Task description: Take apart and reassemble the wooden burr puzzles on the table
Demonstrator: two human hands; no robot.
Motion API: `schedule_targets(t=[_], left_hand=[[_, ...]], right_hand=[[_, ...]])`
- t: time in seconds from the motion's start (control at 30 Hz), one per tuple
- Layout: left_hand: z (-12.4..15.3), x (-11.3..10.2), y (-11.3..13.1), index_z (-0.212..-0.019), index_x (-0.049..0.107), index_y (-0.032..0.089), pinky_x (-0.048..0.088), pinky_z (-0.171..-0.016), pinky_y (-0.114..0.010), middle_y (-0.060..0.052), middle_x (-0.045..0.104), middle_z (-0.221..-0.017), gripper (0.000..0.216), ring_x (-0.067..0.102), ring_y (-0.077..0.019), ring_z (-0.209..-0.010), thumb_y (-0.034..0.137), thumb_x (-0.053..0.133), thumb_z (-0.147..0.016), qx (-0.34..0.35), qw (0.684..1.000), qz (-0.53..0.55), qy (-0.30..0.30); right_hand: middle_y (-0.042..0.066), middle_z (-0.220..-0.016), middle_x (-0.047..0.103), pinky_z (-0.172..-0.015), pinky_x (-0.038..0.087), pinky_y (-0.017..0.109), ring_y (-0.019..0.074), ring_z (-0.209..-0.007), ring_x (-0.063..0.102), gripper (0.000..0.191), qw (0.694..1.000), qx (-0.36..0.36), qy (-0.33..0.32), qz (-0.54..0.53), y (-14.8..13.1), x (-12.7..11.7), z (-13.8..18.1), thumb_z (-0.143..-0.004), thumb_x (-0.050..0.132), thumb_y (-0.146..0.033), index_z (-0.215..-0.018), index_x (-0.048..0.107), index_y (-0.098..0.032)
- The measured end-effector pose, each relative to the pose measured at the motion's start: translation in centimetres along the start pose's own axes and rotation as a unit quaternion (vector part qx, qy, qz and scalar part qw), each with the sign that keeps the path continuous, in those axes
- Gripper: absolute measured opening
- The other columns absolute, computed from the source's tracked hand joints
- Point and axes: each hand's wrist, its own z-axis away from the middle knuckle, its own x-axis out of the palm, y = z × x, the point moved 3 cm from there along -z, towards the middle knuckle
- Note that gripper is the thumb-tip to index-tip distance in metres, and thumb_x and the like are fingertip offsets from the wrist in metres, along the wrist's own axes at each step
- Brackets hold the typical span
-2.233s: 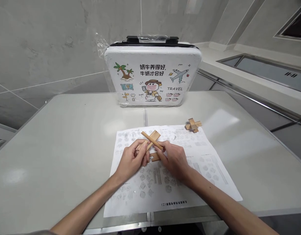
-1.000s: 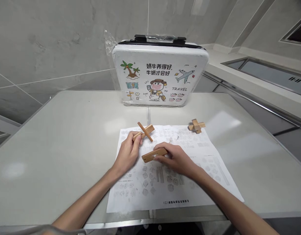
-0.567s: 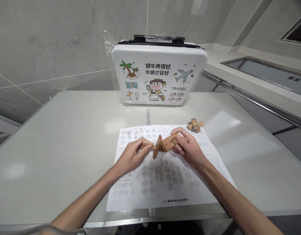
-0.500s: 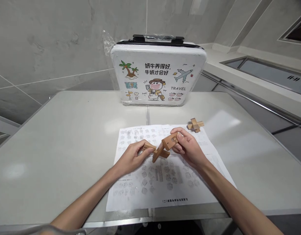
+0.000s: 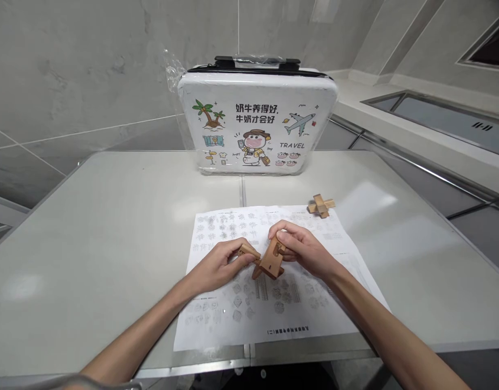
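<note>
Over the printed sheet, my left hand pinches one end of a small group of crossed wooden puzzle pieces. My right hand grips a flat wooden puzzle piece with a notch cut near my fingers and a small dark mark at its lower end. That piece slants down over the pieces in my left hand; whether it is slotted into them I cannot tell. Beyond my right hand, an assembled wooden cross puzzle lies at the sheet's far right corner.
A white cartoon-printed suitcase in clear plastic wrap stands at the back of the pale table. A seam runs down the table's middle. Behind is a grey tiled wall; at right is a ledge with a dark glossy panel.
My right hand has moved left and turned its wooden piece from sideways to pointing down toward me, across the other pieces. My left hand has barely moved. The view has shifted slightly.
</note>
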Motion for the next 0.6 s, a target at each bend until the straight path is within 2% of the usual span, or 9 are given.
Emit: schedule_targets(t=[0.17, 0.33, 0.47, 0.6], left_hand=[[0.06, 0.04, 0.02, -0.098, 0.072, 0.019, 0.044, -0.068, -0.028, -0.005, 0.07, -0.089, 0.035, 0.059, -0.017, -0.075, 0.048, 0.055, -0.106, -0.01, 1.0, -0.009, -0.008], [0.02, 0.03, 0.2, -0.097, 0.072, 0.019, 0.043, -0.068, -0.028, -0.005, 0.069, -0.089, 0.035, 0.056, -0.0165, -0.074, 0.047, 0.054, -0.107, -0.004, 1.0, -0.009, -0.014], [0.03, -0.01, 0.29, -0.097, 0.073, 0.019, 0.042, -0.068, -0.028, -0.005, 0.07, -0.091, 0.032, 0.055, -0.0162, -0.075, 0.045, 0.056, -0.106, 0.004, 1.0, 0.007, -0.02], [0.06, -0.11, 0.29, -0.1, 0.074, 0.019, 0.044, -0.069, -0.029, -0.007, 0.071, -0.093, 0.033, 0.057, -0.0173, -0.077, 0.046, 0.056, -0.106, 0.003, 1.0, 0.018, -0.018]], right_hand=[[-0.008, -0.068, 0.038, -0.055, 0.024, 0.026, 0.0104, -0.056, 0.024, 0.032, 0.999, 0.02, -0.029, 0.026, 0.01, -0.09, 0.06, -0.101, 0.067, -0.055, -0.102, 0.065, -0.022], [-0.009, -0.064, 0.036, -0.055, 0.024, 0.026, 0.0104, -0.055, 0.023, 0.03, 0.999, 0.02, -0.016, 0.027, -0.01, -0.33, 0.05, -0.099, 0.071, -0.052, -0.103, 0.064, -0.023], [-0.009, -0.064, 0.037, -0.054, 0.023, 0.026, 0.0099, -0.054, 0.023, 0.031, 0.999, 0.025, -0.011, 0.025, -0.1, -0.43, 0.03, -0.099, 0.072, -0.053, -0.104, 0.063, -0.023], [-0.008, -0.066, 0.042, -0.052, 0.024, 0.025, 0.0097, -0.053, 0.027, 0.035, 0.997, 0.054, -0.038, 0.032, 0.23, -0.24, -0.12, -0.098, 0.071, -0.056, -0.107, 0.065, -0.022]])
